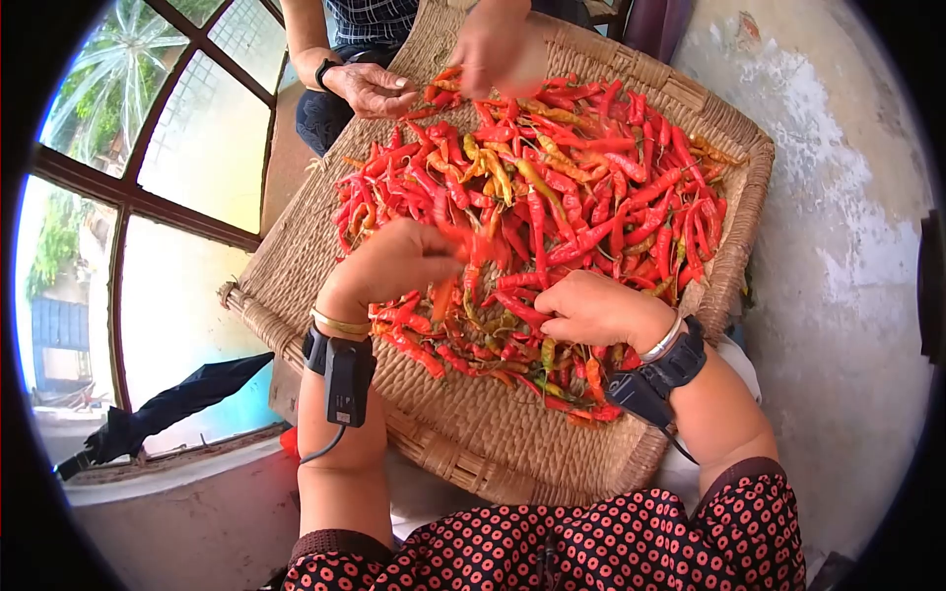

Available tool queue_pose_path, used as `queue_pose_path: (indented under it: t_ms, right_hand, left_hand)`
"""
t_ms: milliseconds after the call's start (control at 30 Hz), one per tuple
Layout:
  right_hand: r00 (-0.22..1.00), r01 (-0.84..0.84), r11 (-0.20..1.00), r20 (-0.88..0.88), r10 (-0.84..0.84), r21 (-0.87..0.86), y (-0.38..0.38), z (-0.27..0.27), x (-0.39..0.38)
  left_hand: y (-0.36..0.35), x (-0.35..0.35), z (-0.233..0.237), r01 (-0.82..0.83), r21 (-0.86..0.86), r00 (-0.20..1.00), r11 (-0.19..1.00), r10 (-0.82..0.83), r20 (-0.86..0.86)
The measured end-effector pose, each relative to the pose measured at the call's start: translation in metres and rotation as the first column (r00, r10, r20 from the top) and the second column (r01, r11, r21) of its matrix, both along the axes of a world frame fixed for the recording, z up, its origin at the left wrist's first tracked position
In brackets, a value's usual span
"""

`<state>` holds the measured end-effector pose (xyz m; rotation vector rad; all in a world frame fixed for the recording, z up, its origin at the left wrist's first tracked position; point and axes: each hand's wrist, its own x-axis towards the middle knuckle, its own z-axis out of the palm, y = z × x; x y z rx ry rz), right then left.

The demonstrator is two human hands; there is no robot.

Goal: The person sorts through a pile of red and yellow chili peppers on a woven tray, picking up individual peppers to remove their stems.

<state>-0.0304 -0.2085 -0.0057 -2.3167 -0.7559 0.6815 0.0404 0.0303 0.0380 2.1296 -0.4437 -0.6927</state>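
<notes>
A heap of red chili peppers, with some yellow and orange ones among them, covers much of a woven basket tray. My left hand is over the near left part of the heap, fingers closed on a red chili pepper smeared by motion. To the right, my right hand rests low on the heap. Its thumb and fingers are pinched together at the end of another red chili pepper; the fingertips are partly hidden. Both of my wrists carry a bangle and a black strapped device.
Across the tray, a co-worker's hand with a dark wristband and their other, blurred hand are at the heap's far edge. A framed window and a black folded umbrella are at left. A worn pale surface lies at right.
</notes>
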Motion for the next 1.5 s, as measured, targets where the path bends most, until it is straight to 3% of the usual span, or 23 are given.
queue_pose_path:
  t_ms: [67, 200, 333, 400, 633, 733, 800, 833, 867, 933, 1000, 1067, 1133, 1167, 1200, 1233, 1267, 1300, 1333, 1400, 1433, 1467, 1500]
  right_hand:
    - [1.0, 0.004, 1.0, -0.008, -0.004, 0.002, -0.001, 0.0, 0.0]
    - [1.0, -0.007, 0.999, 0.014, 0.007, -0.031, 0.0, 0.001, -0.001]
    - [1.0, -0.015, 0.999, 0.006, 0.016, -0.049, 0.002, -0.001, -0.003]
    - [0.999, -0.017, 1.0, 0.028, 0.018, -0.017, 0.0, -0.007, -0.004]
    - [0.994, -0.015, 1.0, 0.104, 0.018, -0.027, 0.001, -0.01, -0.005]
    - [0.995, -0.015, 0.999, 0.094, 0.019, -0.04, 0.002, -0.011, -0.007]
    - [0.994, -0.008, 1.0, 0.105, 0.011, -0.029, 0.002, -0.012, -0.006]
    - [0.993, -0.001, 1.0, 0.114, 0.004, -0.021, 0.002, -0.012, -0.006]
    - [0.993, 0.0, 1.0, 0.116, 0.002, -0.022, 0.002, -0.011, -0.006]
    - [0.992, 0.046, 0.998, 0.113, -0.049, 0.034, 0.002, -0.005, -0.004]
    - [0.991, 0.075, 0.991, 0.105, -0.087, 0.107, 0.002, -0.007, -0.001]
    - [0.988, 0.106, 0.978, 0.093, -0.124, 0.179, 0.001, -0.006, 0.0]
    - [0.99, 0.125, 0.964, 0.035, -0.137, 0.237, 0.001, 0.003, 0.002]
    - [0.99, 0.122, 0.964, 0.039, -0.135, 0.235, 0.001, 0.006, 0.002]
    - [0.97, 0.227, 0.933, -0.155, -0.19, 0.278, 0.001, 0.009, 0.001]
    - [0.91, 0.336, 0.893, -0.346, -0.227, 0.299, 0.001, 0.01, 0.0]
    - [0.911, 0.337, 0.893, -0.345, -0.228, 0.299, 0.0, 0.01, 0.0]
    - [0.849, 0.457, 0.82, -0.442, -0.288, 0.344, -0.001, 0.01, 0.001]
    - [0.774, 0.573, 0.73, -0.539, -0.332, 0.372, -0.002, 0.01, 0.002]
    - [0.774, 0.595, 0.706, -0.51, -0.374, 0.385, -0.008, 0.002, 0.007]
    - [0.822, 0.568, 0.701, -0.342, -0.455, 0.432, -0.008, -0.004, 0.008]
    - [0.836, 0.532, 0.703, -0.163, -0.523, 0.473, -0.008, -0.009, 0.009]
    - [0.855, 0.485, 0.748, -0.065, -0.515, 0.453, -0.008, -0.012, 0.009]
  left_hand:
    - [0.001, -0.001, 0.001, 0.196, 0.19, 0.972, 0.962, -0.217, 0.095]
    - [-0.002, -0.003, -0.005, 0.017, 0.251, 0.892, 0.968, -0.128, 0.434]
    - [0.0, -0.001, 0.003, 0.013, 0.229, 0.921, 0.973, -0.101, 0.375]
    - [0.001, 0.001, 0.004, 0.002, 0.197, 0.974, 0.98, -0.046, 0.221]
    - [-0.002, -0.004, 0.007, 0.063, 0.109, 0.915, 0.992, -0.101, 0.392]
    - [-0.001, 0.006, 0.005, -0.154, 0.131, 0.965, 0.979, 0.121, 0.232]
    - [0.003, 0.019, -0.005, -0.355, -0.442, 0.933, 0.824, 0.342, -0.112]
    - [-0.004, 0.016, -0.01, -0.501, -0.71, 0.86, 0.494, 0.376, -0.345]
    - [-0.011, 0.013, -0.012, -0.499, -0.712, 0.861, 0.494, 0.375, -0.344]
    - [-0.019, 0.009, -0.012, -0.476, -0.674, 0.86, 0.564, 0.46, -0.223]
    - [-0.018, -0.001, -0.013, -0.222, -0.475, 0.975, 0.851, 0.206, -0.086]
    - [-0.025, -0.009, -0.009, -0.116, -0.362, 0.992, 0.925, 0.092, -0.085]
    - [-0.031, -0.019, -0.03, 0.399, -0.114, 0.848, 0.91, -0.318, 0.425]
    - [-0.033, -0.023, -0.035, 0.365, -0.178, 0.911, 0.914, -0.311, 0.272]
    - [-0.033, -0.023, -0.03, 0.365, -0.179, 0.91, 0.914, -0.31, 0.275]
    - [-0.033, -0.024, -0.02, 0.349, -0.071, 0.929, 0.935, -0.334, 0.162]
    - [-0.032, -0.024, -0.012, 0.34, 0.039, 0.939, 0.939, -0.342, 0.044]
    - [-0.029, -0.023, -0.007, 0.243, 0.016, 0.962, 0.97, -0.239, -0.131]
    - [-0.024, -0.019, -0.008, 0.244, 0.017, 0.962, 0.97, -0.24, -0.131]
    - [-0.015, -0.008, -0.012, -0.025, -0.138, 0.997, 0.99, 0.036, 0.072]
    - [-0.018, -0.003, -0.012, -0.024, -0.137, 0.997, 0.99, 0.034, 0.071]
    - [-0.021, 0.003, -0.011, -0.277, -0.388, 0.943, 0.879, 0.327, 0.067]
    - [-0.022, 0.006, -0.012, -0.473, -0.603, 0.812, 0.642, 0.584, -0.015]
